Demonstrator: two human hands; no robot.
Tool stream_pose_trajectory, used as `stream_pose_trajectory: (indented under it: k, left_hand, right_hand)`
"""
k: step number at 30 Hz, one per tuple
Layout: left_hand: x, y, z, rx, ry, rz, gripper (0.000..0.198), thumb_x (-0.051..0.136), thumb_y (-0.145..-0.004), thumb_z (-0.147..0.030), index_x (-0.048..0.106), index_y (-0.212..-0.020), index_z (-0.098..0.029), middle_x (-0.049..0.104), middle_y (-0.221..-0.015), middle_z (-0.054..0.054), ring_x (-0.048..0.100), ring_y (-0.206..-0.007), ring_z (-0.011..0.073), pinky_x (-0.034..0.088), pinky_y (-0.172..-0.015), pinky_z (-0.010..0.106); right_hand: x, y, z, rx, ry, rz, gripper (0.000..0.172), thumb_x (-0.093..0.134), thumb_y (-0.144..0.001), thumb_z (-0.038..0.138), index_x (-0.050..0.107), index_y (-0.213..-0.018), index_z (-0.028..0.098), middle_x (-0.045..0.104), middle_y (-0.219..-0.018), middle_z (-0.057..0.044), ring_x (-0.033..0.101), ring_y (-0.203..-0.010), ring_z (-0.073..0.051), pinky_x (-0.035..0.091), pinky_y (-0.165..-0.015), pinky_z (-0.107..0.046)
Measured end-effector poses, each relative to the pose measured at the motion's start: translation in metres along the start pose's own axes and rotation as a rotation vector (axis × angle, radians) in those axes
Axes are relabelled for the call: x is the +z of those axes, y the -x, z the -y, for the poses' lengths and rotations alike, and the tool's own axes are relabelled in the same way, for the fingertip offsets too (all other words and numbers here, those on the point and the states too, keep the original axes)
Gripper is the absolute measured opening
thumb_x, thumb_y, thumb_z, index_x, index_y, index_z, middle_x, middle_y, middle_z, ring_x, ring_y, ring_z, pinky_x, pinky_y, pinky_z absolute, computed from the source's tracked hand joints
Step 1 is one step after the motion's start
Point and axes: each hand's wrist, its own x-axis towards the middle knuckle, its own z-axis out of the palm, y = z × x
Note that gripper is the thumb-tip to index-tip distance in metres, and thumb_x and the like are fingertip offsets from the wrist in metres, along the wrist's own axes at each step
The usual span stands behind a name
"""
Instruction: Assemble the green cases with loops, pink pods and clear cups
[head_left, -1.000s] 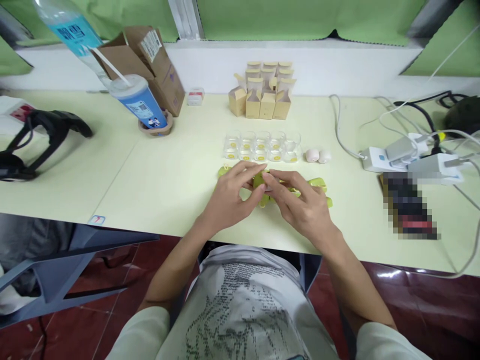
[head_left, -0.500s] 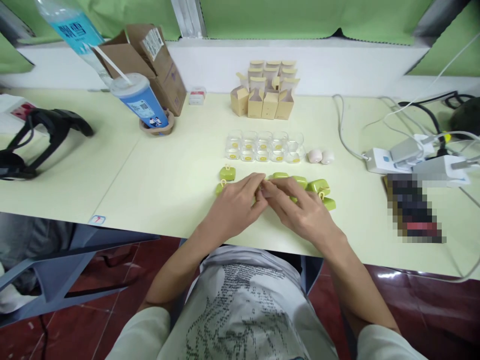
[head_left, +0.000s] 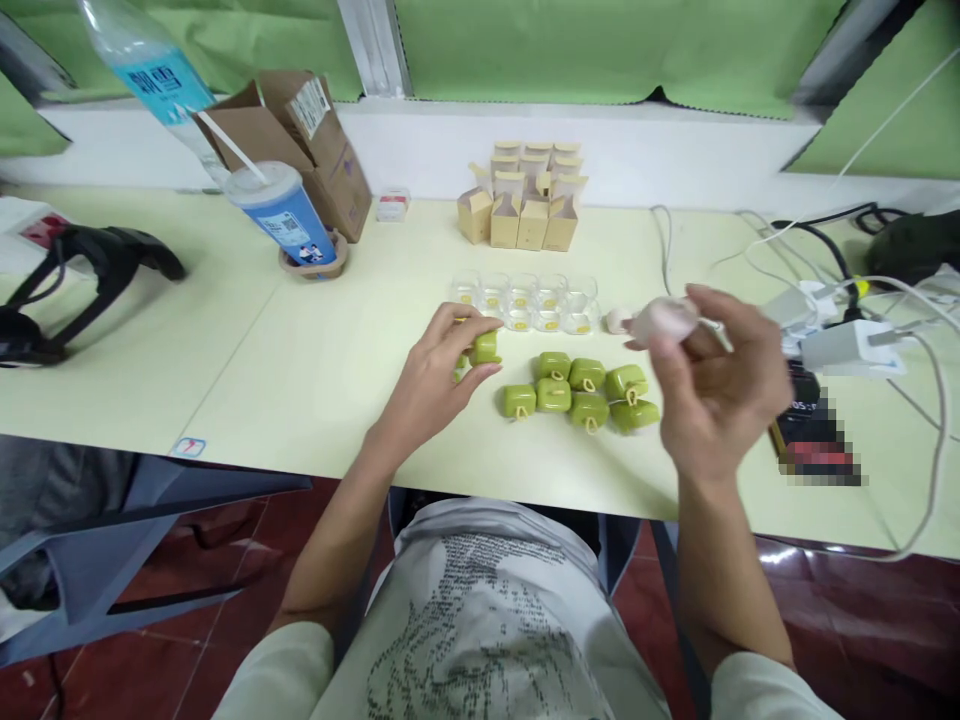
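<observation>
My left hand (head_left: 431, 378) pinches a small glossy green case (head_left: 485, 347) between thumb and fingers, above the table. Part of another green piece (head_left: 460, 370) shows behind those fingers. Raised over the right side of the table, my right hand (head_left: 724, 390) grips a pale pink rounded case (head_left: 666, 320), slightly blurred. A second pale pink case (head_left: 616, 320) rests on the table just left of it. Between my hands lie several green cases (head_left: 553, 396) with yellow loops, in two rough rows. Behind them stand clear plastic cups (head_left: 551, 290) with yellow labels.
Small open cardboard boxes (head_left: 531, 222) stand against the wall. To the left are a blue drink cup (head_left: 289, 220), a bottle (head_left: 161, 85), a brown carton (head_left: 330, 150) and a black headset (head_left: 97, 270). White chargers with cables (head_left: 855, 340) and a partly blurred-out device (head_left: 821, 450) lie right.
My hands were together over the green cases and have moved apart. The left now holds a green case further left; the right has lifted one of two pale pink cases.
</observation>
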Motion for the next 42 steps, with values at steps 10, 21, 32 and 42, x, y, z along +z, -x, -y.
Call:
stream_pose_trajectory:
  k: [10, 21, 32, 42]
  left_hand:
    - [0.037, 0.001, 0.018, 0.060, -0.579, 0.297, 0.048, 0.045, -0.099, 0.009, 0.069, -0.133, -0.013, 0.077, -0.137, 0.016, 0.073, -0.126, 0.0322, 0.060, -0.108, 0.048]
    - [0.037, 0.001, 0.021, 0.065, -0.550, 0.253, 0.047, 0.049, -0.102, 0.002, 0.070, -0.139, -0.016, 0.072, -0.148, 0.021, 0.060, -0.142, 0.0425, 0.055, -0.114, 0.066]
    - [0.019, 0.005, -0.015, 0.047, -0.242, 0.386, 0.044, 0.065, -0.114, -0.042, 0.062, -0.148, -0.014, 0.078, -0.132, 0.015, 0.072, -0.125, 0.0315, 0.061, -0.106, 0.047]
    - [0.008, 0.006, -0.014, -0.029, -0.333, 0.469, 0.028, 0.057, -0.114, -0.021, 0.074, -0.136, -0.019, 0.080, -0.132, 0.012, 0.074, -0.125, 0.0321, 0.062, -0.106, 0.049]
  right_hand:
    - [-0.078, -0.086, -0.131, 0.401, 0.764, 0.639, 0.029, 0.090, -0.083, 0.022, 0.084, -0.111, 0.018, 0.077, -0.105, -0.013, 0.063, -0.077, -0.020, 0.050, -0.089, -0.042]
    - [-0.062, -0.067, -0.207, 0.202, 0.480, 0.573, 0.054, 0.103, -0.074, 0.062, 0.089, -0.104, 0.019, 0.068, -0.093, -0.006, 0.063, -0.068, -0.016, 0.055, -0.073, -0.039]
    - [-0.074, -0.063, -0.188, 0.068, 0.430, 0.426, 0.073, 0.097, -0.078, 0.071, 0.083, -0.127, 0.019, 0.070, -0.105, -0.011, 0.070, -0.082, -0.022, 0.060, -0.069, -0.035]
    - [-0.026, -0.011, 0.014, -0.166, 0.179, 0.343, 0.013, 0.073, -0.107, 0.024, 0.080, -0.118, 0.027, 0.084, -0.106, -0.005, 0.080, -0.090, -0.024, 0.066, -0.082, -0.040]
